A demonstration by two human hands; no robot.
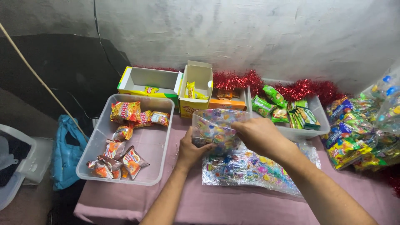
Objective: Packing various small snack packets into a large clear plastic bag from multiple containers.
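Note:
My left hand (191, 151) grips the lower left of a clear, colourfully printed plastic bag (214, 127) held upright over the table. My right hand (259, 134) pinches the same bag at its right side near the top. Below both hands a stack of more such printed bags (250, 168) lies flat on the pink tablecloth (233, 204).
A clear tub (143, 173) at left holds orange and red snack packets (121, 137). Open cardboard boxes (146, 81) and a yellow box (199, 85) stand behind. A tub with green packets (306, 131) is right of centre; filled bags (358, 133) pile at far right. Red tinsel (304, 89) lines the wall.

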